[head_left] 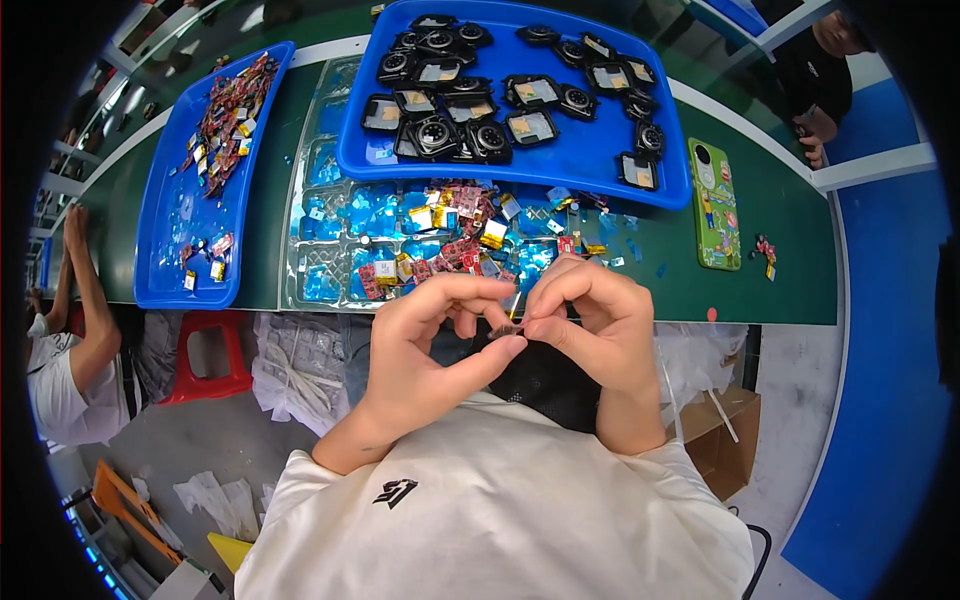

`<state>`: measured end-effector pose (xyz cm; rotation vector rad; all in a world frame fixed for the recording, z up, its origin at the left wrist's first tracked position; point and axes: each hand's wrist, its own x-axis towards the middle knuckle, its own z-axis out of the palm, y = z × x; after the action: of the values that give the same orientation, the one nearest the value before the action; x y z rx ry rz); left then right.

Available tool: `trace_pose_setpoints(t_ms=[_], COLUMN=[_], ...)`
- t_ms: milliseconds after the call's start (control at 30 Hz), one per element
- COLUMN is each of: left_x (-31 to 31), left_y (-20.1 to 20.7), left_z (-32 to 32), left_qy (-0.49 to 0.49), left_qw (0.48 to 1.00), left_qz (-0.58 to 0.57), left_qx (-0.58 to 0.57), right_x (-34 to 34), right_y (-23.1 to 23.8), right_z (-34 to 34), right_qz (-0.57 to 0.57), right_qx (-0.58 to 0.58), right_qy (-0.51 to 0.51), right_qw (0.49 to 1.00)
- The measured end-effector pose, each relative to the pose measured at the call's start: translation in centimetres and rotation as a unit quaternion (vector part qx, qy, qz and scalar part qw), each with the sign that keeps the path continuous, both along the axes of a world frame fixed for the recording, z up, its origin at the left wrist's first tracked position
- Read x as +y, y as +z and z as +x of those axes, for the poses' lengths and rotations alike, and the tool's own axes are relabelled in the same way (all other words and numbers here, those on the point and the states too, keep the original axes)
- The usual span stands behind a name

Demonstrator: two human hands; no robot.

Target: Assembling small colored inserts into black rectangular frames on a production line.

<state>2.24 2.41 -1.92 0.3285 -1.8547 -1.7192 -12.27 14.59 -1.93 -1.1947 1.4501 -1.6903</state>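
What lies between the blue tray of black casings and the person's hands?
A heap of small red, white and yellow parts on a clear compartmented tray, in the head view.

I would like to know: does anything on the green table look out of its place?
Perhaps: a small cluster of parts lies alone on the green table, right of the phone, apart from the main heap. Blue scraps also lie loose between heap and phone.
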Motion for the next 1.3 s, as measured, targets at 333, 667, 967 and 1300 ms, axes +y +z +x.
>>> trace_pose_setpoints(t_ms=[333,667,967,1300], left_x=[-0.2,0.1,0.1,0.4], left_y=[0.8,0.4,0.0,-0.4], left_z=[0.4,0.2,0.1,0.9], left_qy=[-0.014,-0.004,0.000,-0.018], left_qw=[0.988,0.994,0.996,0.996], left_qz=[-0.126,-0.085,-0.086,0.058], left_qx=[-0.085,-0.068,-0.019,0.066], right_x=[0.0,0.3,0.6,-0.6], right_y=[-0.6,-0.6,-0.5,0.0], right_z=[-0.5,0.5,1.0,-0.3], right_qz=[-0.072,-0.033,-0.024,-0.003], right_qx=[0.078,-0.025,-0.290,0.136], right_qy=[-0.027,-0.064,0.044,-0.156], right_qw=[0.994,0.997,0.956,0.978])
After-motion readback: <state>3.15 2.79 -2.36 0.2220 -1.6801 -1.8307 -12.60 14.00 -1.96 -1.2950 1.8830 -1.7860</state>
